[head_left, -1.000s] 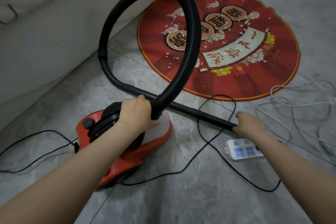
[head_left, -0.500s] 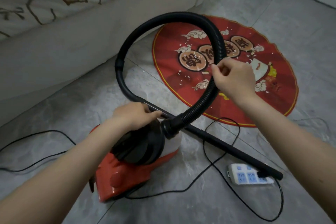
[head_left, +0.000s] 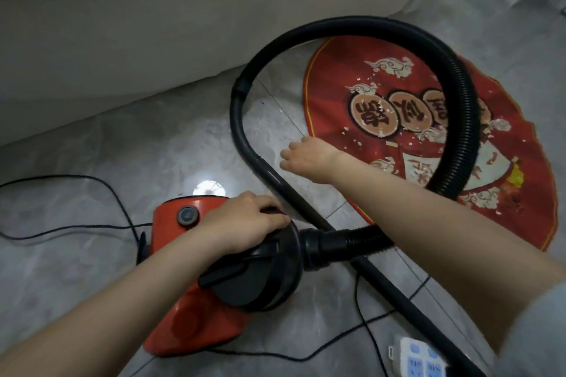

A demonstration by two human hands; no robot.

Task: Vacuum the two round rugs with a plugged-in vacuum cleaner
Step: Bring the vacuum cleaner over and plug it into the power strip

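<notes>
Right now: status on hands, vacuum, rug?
Left hand grips vacuum cleaner top handle. Right hand open, reaching toward wand. Red rug still littered; hose loops over it.

Single head cam looking steeply down, close on the vacuum cleaner (head_left: 214, 278) lower centre, round rug (head_left: 382, 180) sitting upper right.

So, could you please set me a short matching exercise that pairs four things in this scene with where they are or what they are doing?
Things:
1. left hand
2. right hand
3. rug
4. power strip

States:
A. lies on the floor at the bottom edge of the view
B. rests on the vacuum
C. reaches toward the rigid tube, fingers open
D. strewn with pale scraps

Pairs: 1-B, 2-C, 3-D, 4-A
</notes>
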